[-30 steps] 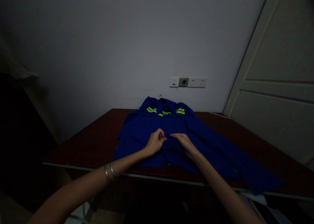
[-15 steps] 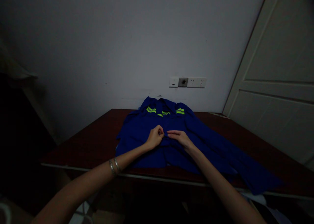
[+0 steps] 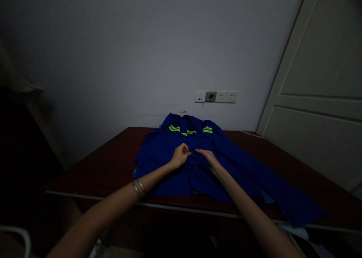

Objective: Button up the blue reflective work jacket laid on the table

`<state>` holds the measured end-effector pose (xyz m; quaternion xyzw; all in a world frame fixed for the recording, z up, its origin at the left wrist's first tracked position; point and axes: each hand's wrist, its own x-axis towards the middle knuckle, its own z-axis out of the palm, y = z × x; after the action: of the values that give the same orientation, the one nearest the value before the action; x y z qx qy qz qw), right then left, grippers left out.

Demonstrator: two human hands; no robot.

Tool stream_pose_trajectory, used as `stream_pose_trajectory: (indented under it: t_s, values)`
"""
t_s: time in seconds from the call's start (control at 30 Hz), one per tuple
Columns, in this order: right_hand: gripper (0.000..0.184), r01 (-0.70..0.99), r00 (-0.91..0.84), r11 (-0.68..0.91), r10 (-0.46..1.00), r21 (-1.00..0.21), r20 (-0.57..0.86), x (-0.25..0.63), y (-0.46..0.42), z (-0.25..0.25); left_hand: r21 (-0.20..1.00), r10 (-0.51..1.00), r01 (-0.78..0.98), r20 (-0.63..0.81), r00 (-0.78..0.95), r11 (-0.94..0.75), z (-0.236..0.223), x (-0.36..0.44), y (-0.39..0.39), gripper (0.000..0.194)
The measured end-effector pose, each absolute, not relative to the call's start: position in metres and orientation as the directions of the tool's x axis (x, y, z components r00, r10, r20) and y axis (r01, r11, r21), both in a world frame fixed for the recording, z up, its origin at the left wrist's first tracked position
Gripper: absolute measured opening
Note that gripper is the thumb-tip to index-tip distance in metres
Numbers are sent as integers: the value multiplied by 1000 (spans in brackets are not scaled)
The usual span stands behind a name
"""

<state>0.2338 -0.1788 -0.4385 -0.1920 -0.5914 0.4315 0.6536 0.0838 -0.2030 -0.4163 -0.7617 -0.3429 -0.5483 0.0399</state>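
A blue work jacket (image 3: 166, 148) with yellow-green and grey reflective stripes lies front up, its collar toward the wall and one sleeve stretched to the front right. My left hand (image 3: 180, 156) is closed in a pinch on the jacket's front edge near the middle; bracelets circle that wrist. Just to the right, across a small gap, my right hand (image 3: 210, 160) rests against the jacket front with its fingers stretched toward the left hand. Its thumb is mostly hidden. Dim light hides any button or zip at the fingertips.
The jacket lies on a dark red-brown table (image 3: 104, 167) with a pale front edge. Behind it stands a white wall with a row of sockets (image 3: 216, 96). A pale panelled door (image 3: 316, 137) is at the right. Papers or cloth (image 3: 299, 231) show beneath the table's right front.
My right hand has shifted slightly right, widening the gap between the hands. My left hand keeps its pinch, its forearm a little further right. The view has tilted slightly.
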Motion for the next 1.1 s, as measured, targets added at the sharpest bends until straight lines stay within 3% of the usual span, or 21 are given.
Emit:
stream_pose_trajectory:
  t_s: [0.33, 0.77, 1.1]
  values:
    - [23, -190, 59, 647, 758, -738, 650, 231, -162, -441, 329, 501, 612, 856, 129, -719, -415, 86, -203, 14]
    - [31, -284, 0, 676, 709, -680, 705, 226, -159, -445, 371, 514, 566, 851, 110, -736, -416, 88, -203, 14]
    - [29, -222, 0, 728, 666, -649, 746, 226, -157, -448, 347, 502, 591, 857, 116, -728, -418, 88, -200, 12]
